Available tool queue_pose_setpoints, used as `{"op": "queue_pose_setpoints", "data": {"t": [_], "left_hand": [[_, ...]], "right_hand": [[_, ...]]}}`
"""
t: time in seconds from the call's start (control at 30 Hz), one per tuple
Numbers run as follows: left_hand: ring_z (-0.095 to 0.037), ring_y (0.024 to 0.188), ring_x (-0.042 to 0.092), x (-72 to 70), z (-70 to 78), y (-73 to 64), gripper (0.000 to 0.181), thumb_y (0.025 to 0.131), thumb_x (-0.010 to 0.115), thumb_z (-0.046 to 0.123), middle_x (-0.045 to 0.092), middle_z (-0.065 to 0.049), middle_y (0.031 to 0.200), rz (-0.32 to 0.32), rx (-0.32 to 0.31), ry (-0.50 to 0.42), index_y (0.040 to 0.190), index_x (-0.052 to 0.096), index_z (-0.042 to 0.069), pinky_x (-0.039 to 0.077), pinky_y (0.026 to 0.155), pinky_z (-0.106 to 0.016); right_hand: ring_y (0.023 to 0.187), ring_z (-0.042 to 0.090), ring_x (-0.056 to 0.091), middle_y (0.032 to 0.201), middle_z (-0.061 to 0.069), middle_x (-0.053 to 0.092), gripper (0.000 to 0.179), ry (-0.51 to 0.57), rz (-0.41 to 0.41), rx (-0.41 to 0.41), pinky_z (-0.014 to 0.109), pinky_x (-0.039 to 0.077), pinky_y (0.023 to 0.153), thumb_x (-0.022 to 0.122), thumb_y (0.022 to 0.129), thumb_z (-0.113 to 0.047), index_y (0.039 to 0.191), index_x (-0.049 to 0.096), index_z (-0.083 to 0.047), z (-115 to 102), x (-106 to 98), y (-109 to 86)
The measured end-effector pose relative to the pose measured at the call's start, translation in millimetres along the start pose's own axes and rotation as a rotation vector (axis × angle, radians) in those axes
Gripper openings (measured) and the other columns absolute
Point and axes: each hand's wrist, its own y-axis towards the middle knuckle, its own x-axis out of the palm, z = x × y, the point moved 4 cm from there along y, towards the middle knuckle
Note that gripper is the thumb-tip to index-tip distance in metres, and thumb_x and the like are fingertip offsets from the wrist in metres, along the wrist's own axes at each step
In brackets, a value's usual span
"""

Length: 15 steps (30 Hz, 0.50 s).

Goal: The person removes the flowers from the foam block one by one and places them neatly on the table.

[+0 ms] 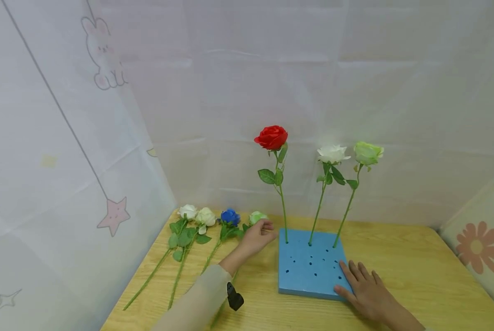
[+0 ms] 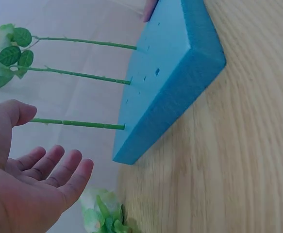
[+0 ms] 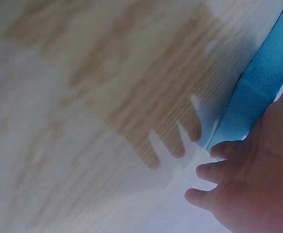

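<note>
A blue foam block point(image 1: 313, 287) dotted with holes lies on the table. Along its far edge stand a red rose point(image 1: 272, 137), a white rose point(image 1: 332, 154) and a pale green rose point(image 1: 368, 153), their stems in the holes. My left hand point(image 1: 255, 239) is just left of the block, holding nothing, with thumb and fingers apart in the left wrist view. Another pale green rose point(image 1: 257, 217) lies beyond that hand, its stem partly hidden by the forearm. My right hand point(image 1: 369, 292) rests at the block's right edge, fingers spread and touching it.
Left of the block, a blue rose point(image 1: 230, 217), a cream rose point(image 1: 205, 217) and a white rose point(image 1: 187, 211) lie on the wooden table point(image 1: 416, 257), stems toward the front. Pale printed curtains point(image 1: 230, 92) hang behind and at the sides.
</note>
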Motion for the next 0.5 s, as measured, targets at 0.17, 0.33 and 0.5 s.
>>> {"op": "queue_pose_setpoints", "data": {"t": [0.17, 0.33, 0.5], "left_hand": [[-0.030, 0.126, 0.057, 9.4, 3.0, 13.8, 0.049, 0.101, 0.064, 0.028, 0.056, -0.013, 0.141, 0.041, -0.001, -0.054, 0.145, 0.050, 0.011, 0.051, 0.100, -0.049], [-0.027, 0.125, 0.058, 17.0, 6.5, 26.1, 0.052, 0.099, 0.068, 0.029, 0.059, -0.006, 0.138, 0.082, 0.013, -0.091, 0.145, 0.051, 0.010, 0.052, 0.100, -0.045], [-0.025, 0.122, 0.059, 21.9, 8.2, 33.7, 0.049, 0.097, 0.070, 0.029, 0.061, -0.003, 0.134, 0.113, 0.018, -0.157, 0.141, 0.054, 0.013, 0.052, 0.099, -0.044]], "right_hand": [[0.145, 0.057, 0.023, 0.160, 0.029, 0.030, 0.080, 0.002, 0.013, -0.007, 0.081, 0.017, 0.105, 0.046, 0.102, -0.061, 0.159, 0.032, -0.007, -1, -1, -1.8], [0.146, 0.056, 0.022, 0.160, 0.028, 0.030, 0.080, 0.001, 0.018, -0.006, 0.081, 0.017, 0.106, 0.046, 0.102, -0.061, 0.159, 0.032, -0.007, -1, -2, -1.3], [0.145, 0.056, 0.022, 0.160, 0.029, 0.029, 0.080, 0.009, 0.003, 0.000, 0.081, 0.017, 0.106, 0.046, 0.102, -0.062, 0.159, 0.031, -0.008, 0, -1, -0.3]]}}
